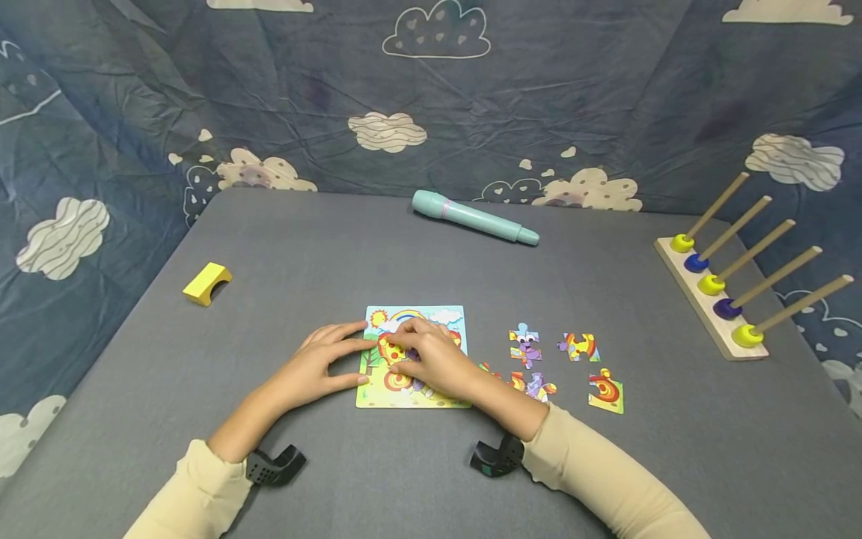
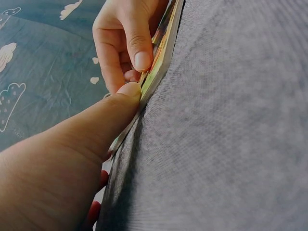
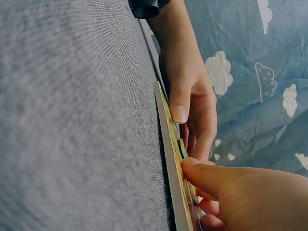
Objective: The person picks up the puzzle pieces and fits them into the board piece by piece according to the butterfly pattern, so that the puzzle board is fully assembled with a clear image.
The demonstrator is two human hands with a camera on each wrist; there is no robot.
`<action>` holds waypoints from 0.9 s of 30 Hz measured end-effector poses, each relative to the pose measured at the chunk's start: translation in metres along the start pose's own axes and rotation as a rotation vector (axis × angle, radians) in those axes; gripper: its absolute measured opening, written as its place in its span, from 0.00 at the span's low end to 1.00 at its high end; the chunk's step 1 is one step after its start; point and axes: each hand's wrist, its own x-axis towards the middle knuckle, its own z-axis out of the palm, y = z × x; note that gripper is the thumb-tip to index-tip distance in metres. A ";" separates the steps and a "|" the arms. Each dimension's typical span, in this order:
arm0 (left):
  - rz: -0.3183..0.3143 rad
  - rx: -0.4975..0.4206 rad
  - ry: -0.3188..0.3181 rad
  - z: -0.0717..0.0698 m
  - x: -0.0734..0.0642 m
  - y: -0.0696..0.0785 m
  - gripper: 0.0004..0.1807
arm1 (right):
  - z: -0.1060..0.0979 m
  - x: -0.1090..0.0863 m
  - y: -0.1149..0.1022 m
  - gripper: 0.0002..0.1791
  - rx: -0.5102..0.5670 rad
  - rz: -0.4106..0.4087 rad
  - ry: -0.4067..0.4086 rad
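Note:
A colourful jigsaw puzzle board (image 1: 373, 400) lies on the grey table in front of the person. The left hand (image 1: 315, 368) rests at its left side, fingers spread and fairly straight, fingertips and thumb touching the edge. Over the middle of the board, the right hand (image 1: 438, 361) pinches a puzzle piece (image 3: 181, 147) between thumb and fingers. That piece sits slightly raised above the board's surface in the right wrist view. The right hand hides much of the picture. In the left wrist view, the left thumb (image 2: 129, 90) presses against the board's rim.
Several loose pieces lie right of the board, including a purple one (image 1: 525, 352) and a corner piece (image 1: 607, 392). A teal microphone-shaped toy (image 1: 474, 218) lies at the back. A yellow arch block (image 1: 207, 284) is on the left, a wooden peg stand (image 1: 707, 311) with rings on the right.

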 end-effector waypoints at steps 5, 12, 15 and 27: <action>-0.005 0.002 -0.003 0.000 0.000 0.001 0.27 | -0.001 -0.001 0.000 0.25 -0.041 0.009 0.009; -0.004 0.002 -0.005 0.000 0.000 0.001 0.27 | -0.004 -0.002 -0.001 0.31 -0.055 0.012 -0.048; -0.006 0.003 -0.008 0.000 0.000 0.000 0.27 | -0.008 -0.002 -0.002 0.33 -0.039 0.032 -0.089; -0.009 0.012 -0.008 0.001 0.000 0.001 0.27 | -0.062 -0.017 -0.008 0.33 0.152 0.003 0.064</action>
